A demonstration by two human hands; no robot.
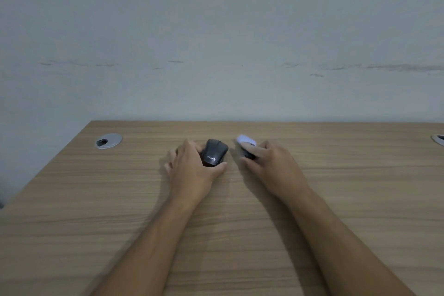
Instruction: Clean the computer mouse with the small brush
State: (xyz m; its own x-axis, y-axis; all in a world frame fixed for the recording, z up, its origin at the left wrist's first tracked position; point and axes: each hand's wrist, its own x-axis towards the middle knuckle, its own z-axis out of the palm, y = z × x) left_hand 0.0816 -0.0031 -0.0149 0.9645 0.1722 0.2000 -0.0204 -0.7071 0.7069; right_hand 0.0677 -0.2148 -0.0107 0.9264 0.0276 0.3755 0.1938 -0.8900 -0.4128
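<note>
A black computer mouse (215, 152) with white lettering sits on the wooden desk (120, 199) near the far edge. My left hand (192, 170) wraps around its left side and rear, thumb along the near right side. Just to the right, my right hand (269, 166) holds the small brush (246, 145), whose pale, whitish end points away toward the upper left and whose dark part sits between my fingers. The brush is beside the mouse, a short gap apart, not touching it.
A silver cable grommet (108, 141) is set into the desk at the far left, and another grommet (438, 139) shows at the right edge. A plain grey wall (216, 43) rises directly behind the desk's far edge.
</note>
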